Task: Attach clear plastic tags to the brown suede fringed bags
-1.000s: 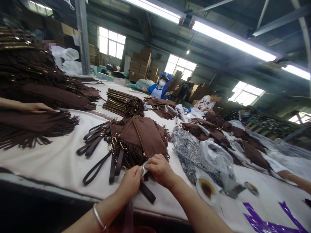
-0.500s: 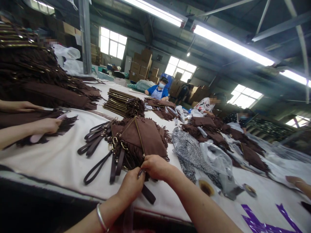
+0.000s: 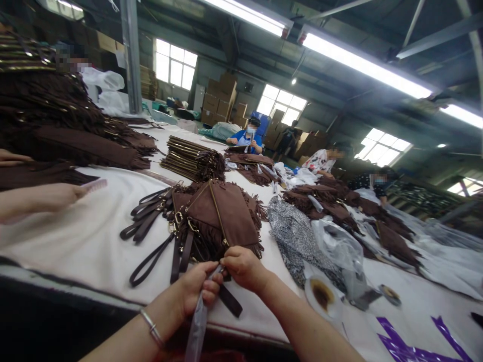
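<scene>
At the table's near edge, a brown fringed pouch with a gold zip lies on top of several more. Their dark wrist straps with gold clasps spread out to the left. My left hand is closed around a strip of translucent plastic that hangs down past the edge. Fingertips of my right hand pinch the top of one wrist strap, beside the pouch's lower corner and against the plastic. Both hands almost touch; the exact spot under the fingertips is hidden.
A neat stack of gold-edged pouches stands behind. On the right lie grey speckled cloth, clear plastic, a tape roll and purple film. A co-worker's hand holds a pink comb at left.
My left hand has shifted slightly down and left, and the plastic strip now shows plainly below it. My right hand has barely moved. The co-worker's hand at left has drawn back from the fringe.
</scene>
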`<act>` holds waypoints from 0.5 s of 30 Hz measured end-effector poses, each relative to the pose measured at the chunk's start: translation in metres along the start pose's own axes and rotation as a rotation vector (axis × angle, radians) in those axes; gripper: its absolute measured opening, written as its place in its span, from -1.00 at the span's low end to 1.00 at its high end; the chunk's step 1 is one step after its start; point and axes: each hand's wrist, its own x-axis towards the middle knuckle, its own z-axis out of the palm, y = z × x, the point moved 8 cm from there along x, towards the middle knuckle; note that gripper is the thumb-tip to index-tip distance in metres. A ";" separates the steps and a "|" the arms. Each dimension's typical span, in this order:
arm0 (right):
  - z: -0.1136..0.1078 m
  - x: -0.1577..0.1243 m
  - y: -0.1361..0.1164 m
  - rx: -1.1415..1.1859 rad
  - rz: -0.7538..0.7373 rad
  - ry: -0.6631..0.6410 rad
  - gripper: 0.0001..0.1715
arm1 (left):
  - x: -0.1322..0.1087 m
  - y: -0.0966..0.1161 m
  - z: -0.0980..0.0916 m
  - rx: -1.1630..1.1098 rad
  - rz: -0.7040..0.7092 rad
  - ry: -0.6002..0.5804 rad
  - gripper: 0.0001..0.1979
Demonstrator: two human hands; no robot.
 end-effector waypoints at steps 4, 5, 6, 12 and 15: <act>0.007 -0.005 -0.009 -0.235 -0.189 -0.041 -0.71 | 0.005 -0.002 -0.002 0.062 0.054 0.064 -0.84; 0.007 -0.005 -0.008 -0.237 -0.189 -0.022 -0.71 | 0.006 -0.001 -0.003 0.094 0.090 0.090 -0.84; 0.007 -0.005 -0.007 -0.228 -0.187 -0.003 -0.72 | 0.007 -0.001 -0.004 0.129 0.132 0.121 -0.83; -0.005 -0.024 -0.007 -0.130 -0.148 0.125 -0.63 | 0.011 0.001 -0.006 0.337 0.337 0.293 -0.71; -0.056 -0.057 0.008 -0.144 -0.020 0.349 -0.60 | 0.012 0.002 -0.008 0.451 0.375 0.356 -0.69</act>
